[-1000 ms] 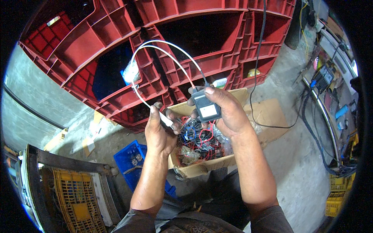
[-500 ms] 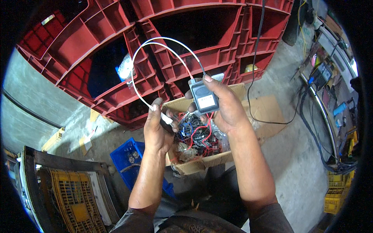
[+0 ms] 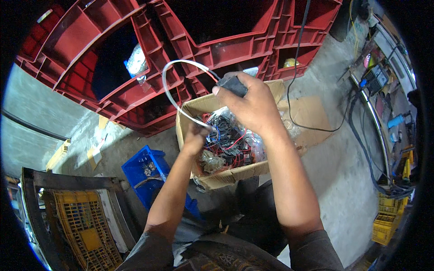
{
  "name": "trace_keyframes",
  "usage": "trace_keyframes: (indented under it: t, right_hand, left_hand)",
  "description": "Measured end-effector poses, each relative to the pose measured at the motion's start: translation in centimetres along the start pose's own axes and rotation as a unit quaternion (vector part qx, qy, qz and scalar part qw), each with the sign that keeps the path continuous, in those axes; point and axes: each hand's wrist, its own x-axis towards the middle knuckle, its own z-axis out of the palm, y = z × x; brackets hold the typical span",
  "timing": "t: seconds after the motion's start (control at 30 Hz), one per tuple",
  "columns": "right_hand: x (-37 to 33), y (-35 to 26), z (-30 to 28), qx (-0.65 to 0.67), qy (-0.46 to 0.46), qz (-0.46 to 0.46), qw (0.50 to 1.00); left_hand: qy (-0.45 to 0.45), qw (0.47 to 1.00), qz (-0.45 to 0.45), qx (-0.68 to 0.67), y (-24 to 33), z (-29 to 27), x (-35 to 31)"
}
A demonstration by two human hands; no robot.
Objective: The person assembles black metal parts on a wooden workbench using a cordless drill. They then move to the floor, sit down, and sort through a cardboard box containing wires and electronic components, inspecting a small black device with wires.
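My right hand [image 3: 254, 107] is closed round a small dark grey box-shaped device [image 3: 233, 84], thumb on its near side. From the device's left end a white cable [image 3: 166, 86] with dark and red wire beside it loops out to the left and bends back down. My left hand [image 3: 196, 138] is closed on the cable's lower end, over the left side of an open cardboard box [image 3: 235, 174]; its fingers are partly blurred. Below both hands, the box holds a tangle of black, red and blue wires [image 3: 224, 135] and clear plastic bags [image 3: 211, 160].
Large red plastic crates [image 3: 217, 56] stand beyond the box. A blue bin [image 3: 135, 174] sits to its left, near a yellow crate [image 3: 90, 239]. A black cable [image 3: 293, 86] hangs at the right, over a cardboard flap [image 3: 312, 115]. Cluttered shelving [image 3: 384, 58] lines the right side.
The device has turned in my right hand, so its white label no longer shows. My left hand has moved down and right toward the wires in the box. The view has shifted slightly.
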Motion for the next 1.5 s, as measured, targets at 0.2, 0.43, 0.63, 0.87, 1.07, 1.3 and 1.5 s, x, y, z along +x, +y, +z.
trace_keyframes:
  t: [0.2,0.43,0.63,0.87,1.07,1.3,1.5]
  right_hand:
    - [0.3,0.8,-1.9,0.002,0.040,0.034,0.999]
    - [0.1,1.5,-3.2,0.066,0.128,0.028,0.989]
    - [1.7,2.6,-4.5,0.191,0.274,0.005,0.943]
    - [2.4,2.4,-4.9,0.232,0.365,-0.037,0.901]
    - [2.5,2.3,-4.5,0.260,0.342,-0.032,0.902]
    - [2.5,2.5,-4.3,0.249,0.329,-0.034,0.910]
    - [2.6,1.9,-3.8,0.270,0.315,-0.045,0.909]
  left_hand:
    - [-0.090,0.784,-0.076,0.610,-7.3,1.3,3.7]
    - [-0.051,0.652,-0.019,0.757,-9.9,1.8,4.0]
    - [-0.017,0.724,0.032,0.689,-12.7,0.8,1.5]
    - [-0.127,0.745,0.062,0.652,-9.8,4.6,-4.5]
    - [-0.148,0.792,0.178,0.565,-7.2,7.7,-8.3]
    - [-0.144,0.787,0.207,0.563,-6.8,9.8,-8.7]
    - [-0.103,0.818,0.222,0.521,-5.8,12.2,-8.0]
